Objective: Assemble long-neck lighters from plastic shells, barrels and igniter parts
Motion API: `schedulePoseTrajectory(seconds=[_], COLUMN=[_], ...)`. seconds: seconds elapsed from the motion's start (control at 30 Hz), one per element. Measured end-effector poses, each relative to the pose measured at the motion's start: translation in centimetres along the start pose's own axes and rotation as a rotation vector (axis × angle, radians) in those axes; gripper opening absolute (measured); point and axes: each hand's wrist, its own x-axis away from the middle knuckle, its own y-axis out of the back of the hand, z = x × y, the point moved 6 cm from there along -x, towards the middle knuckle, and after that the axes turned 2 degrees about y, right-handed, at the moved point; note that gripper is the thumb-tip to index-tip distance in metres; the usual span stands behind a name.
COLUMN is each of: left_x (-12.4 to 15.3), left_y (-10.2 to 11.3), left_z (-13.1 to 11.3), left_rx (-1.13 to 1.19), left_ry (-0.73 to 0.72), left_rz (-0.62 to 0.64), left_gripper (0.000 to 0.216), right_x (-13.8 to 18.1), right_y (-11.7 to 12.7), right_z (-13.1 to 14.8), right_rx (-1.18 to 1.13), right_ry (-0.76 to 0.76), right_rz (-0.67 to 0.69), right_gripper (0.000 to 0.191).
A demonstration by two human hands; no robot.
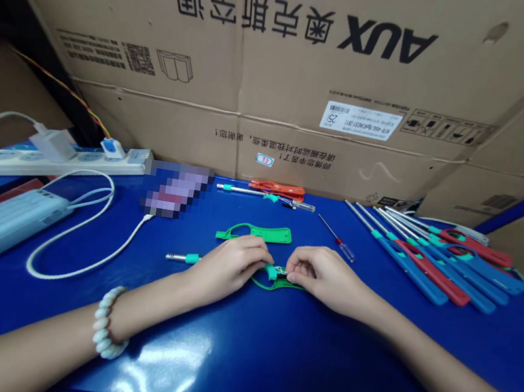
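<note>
An opened green stick lighter (273, 286) lies across the blue table in front of me, its metal tube (176, 257) pointing left. My left hand (229, 267) is closed over the lighter's middle, with the fingertips by the teal trigger (272, 272). At the handle end, my right hand (322, 273) pinches with thumb and forefinger; what sits between them is hidden. Thin pale wire shows between both hands. Just beyond lies the loose green handle half (272, 234). A small screwdriver (345, 251) with a clear handle rests past my right hand.
Several red and blue stick lighters (438, 277) lie fanned at the right. An orange-red handle shell (279, 189) and another lighter tube (245, 191) are behind. At left are a power bank (9, 222), cable, power strip (9, 161) and blurred phone-like object (178, 189). A large cardboard box (269, 84) stands behind.
</note>
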Motion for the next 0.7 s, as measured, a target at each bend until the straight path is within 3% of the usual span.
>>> schedulePoseTrajectory(seconds=[0.7], left_x=[-0.1], left_y=[-0.06], left_z=[-0.62], left_rx=[-0.041], left_ry=[-0.007], left_rz=[0.007], left_gripper=[0.021], right_x=[0.14], right_y=[0.01], right_z=[0.39], right_rx=[0.034], right_ry=[0.031], right_rz=[0.018], right_gripper=[0.009])
